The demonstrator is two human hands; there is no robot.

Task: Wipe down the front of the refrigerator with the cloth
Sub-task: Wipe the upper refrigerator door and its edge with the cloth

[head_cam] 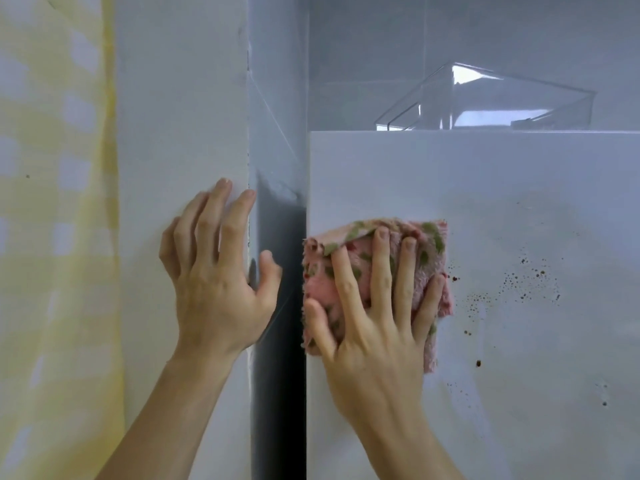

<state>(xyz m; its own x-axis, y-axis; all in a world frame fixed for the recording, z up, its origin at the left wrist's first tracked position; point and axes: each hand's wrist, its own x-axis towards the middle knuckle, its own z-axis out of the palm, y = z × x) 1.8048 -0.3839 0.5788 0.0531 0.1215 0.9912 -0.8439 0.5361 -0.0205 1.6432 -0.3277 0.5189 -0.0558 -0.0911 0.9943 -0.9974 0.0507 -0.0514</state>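
The white refrigerator front fills the right half of the view, its top edge near mid-height. My right hand presses a folded pink cloth with green specks flat against the door near its left edge, fingers spread and straight. Brown spatter spots dot the door just right of the cloth. My left hand rests on the white wall corner beside the fridge, fingers spread, thumb wrapped round the corner edge.
A dark narrow gap separates the wall corner from the fridge. A clear plastic container sits on top of the fridge. A yellow-and-white checked curtain hangs at the far left.
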